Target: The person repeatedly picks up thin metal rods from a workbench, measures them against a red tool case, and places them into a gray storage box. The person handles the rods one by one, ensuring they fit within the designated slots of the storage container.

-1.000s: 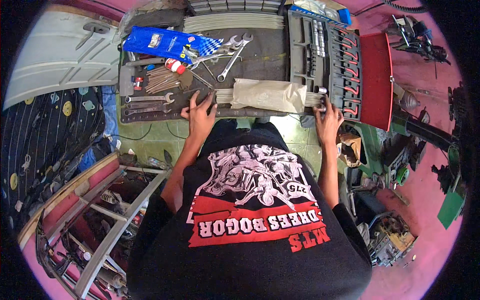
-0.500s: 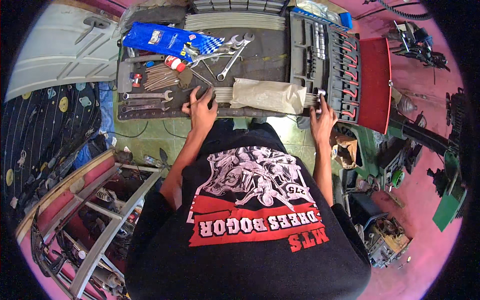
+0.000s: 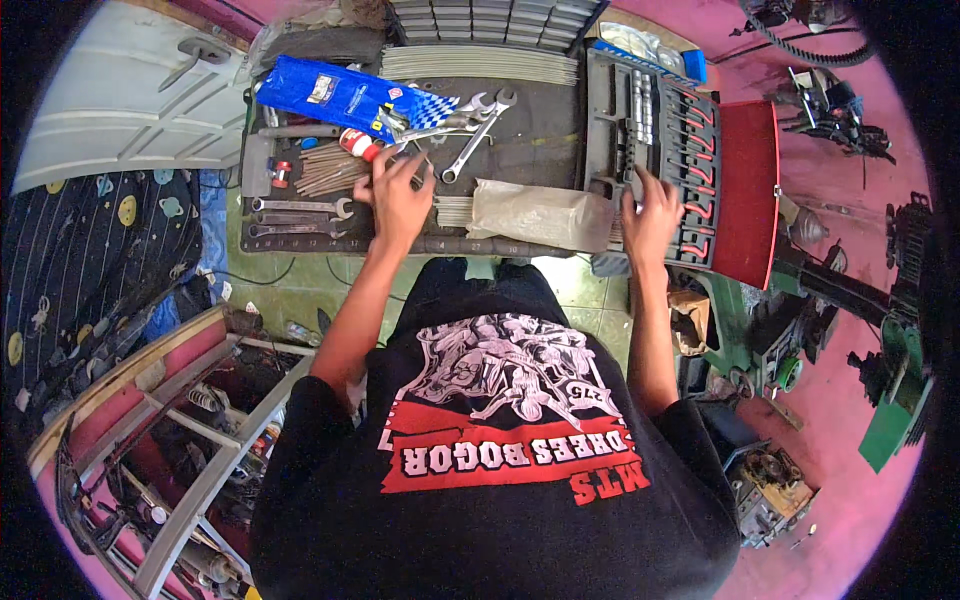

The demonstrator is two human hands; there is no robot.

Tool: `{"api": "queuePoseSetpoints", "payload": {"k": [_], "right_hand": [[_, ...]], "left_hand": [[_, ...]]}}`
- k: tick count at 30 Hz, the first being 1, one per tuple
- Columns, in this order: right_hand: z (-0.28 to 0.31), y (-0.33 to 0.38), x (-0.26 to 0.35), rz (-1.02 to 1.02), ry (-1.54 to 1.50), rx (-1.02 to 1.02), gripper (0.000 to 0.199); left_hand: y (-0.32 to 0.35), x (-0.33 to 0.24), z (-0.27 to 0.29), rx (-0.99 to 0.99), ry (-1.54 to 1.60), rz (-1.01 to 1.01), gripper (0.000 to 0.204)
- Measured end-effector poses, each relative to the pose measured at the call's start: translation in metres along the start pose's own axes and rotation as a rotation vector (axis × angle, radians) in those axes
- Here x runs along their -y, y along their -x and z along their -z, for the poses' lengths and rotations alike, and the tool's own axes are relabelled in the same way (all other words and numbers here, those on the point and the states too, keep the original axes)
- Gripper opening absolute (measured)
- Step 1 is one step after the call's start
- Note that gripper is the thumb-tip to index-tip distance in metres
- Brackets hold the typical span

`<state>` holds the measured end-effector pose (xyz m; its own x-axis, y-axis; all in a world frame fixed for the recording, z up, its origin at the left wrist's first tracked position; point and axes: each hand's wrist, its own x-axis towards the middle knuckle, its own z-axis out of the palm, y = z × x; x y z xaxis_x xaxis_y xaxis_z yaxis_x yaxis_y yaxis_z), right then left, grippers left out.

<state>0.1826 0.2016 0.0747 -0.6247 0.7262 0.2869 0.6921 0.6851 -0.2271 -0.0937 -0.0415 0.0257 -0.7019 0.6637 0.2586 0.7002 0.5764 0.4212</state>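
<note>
My left hand (image 3: 398, 205) is open, fingers spread above the mat, next to a bundle of brown rods (image 3: 330, 172) and a red-and-white bottle (image 3: 358, 143). Over the near edge of the tool case (image 3: 600, 120), my right hand (image 3: 652, 222) has its fingers apart, with nothing visible in them. Between the hands lies a bundle of thin grey rods (image 3: 455, 211) in a pale paper wrapper (image 3: 540, 213), parallel to the table's front edge. The right hand is close to its right end. Combination wrenches (image 3: 480, 138) rest beyond the left hand.
Smaller wrenches (image 3: 300, 207) lie at the mat's left front. A blue packet (image 3: 340, 95) and more grey rods (image 3: 480, 65) are farther back, before a drawer organizer (image 3: 490, 25). The case's red lid (image 3: 745, 195) stands open at right. A metal frame (image 3: 215, 460) is at lower left.
Both hands have come off the ends of the wrapped rod bundle. My left hand has lifted and spread its fingers; my right hand has shifted slightly right, over the case.
</note>
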Motion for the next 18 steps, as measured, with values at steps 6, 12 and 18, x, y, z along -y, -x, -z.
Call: {"api": "queuePoseSetpoints", "payload": {"k": [6,12,18], "right_hand": [[-0.056,-0.09,0.075,0.348,-0.093,0.064,0.043],[-0.131,-0.146,0.123,0.444,0.025,0.125,0.041],[-0.164,-0.172,0.145,0.445,0.171,0.216,0.042]], "left_hand": [[-0.113,-0.004,-0.025,-0.018,-0.003,-0.258,0.028],[-0.168,0.005,-0.052,0.104,-0.126,-0.408,0.034],[-0.183,0.009,-0.076,0.225,-0.261,-0.438,0.031]]}}
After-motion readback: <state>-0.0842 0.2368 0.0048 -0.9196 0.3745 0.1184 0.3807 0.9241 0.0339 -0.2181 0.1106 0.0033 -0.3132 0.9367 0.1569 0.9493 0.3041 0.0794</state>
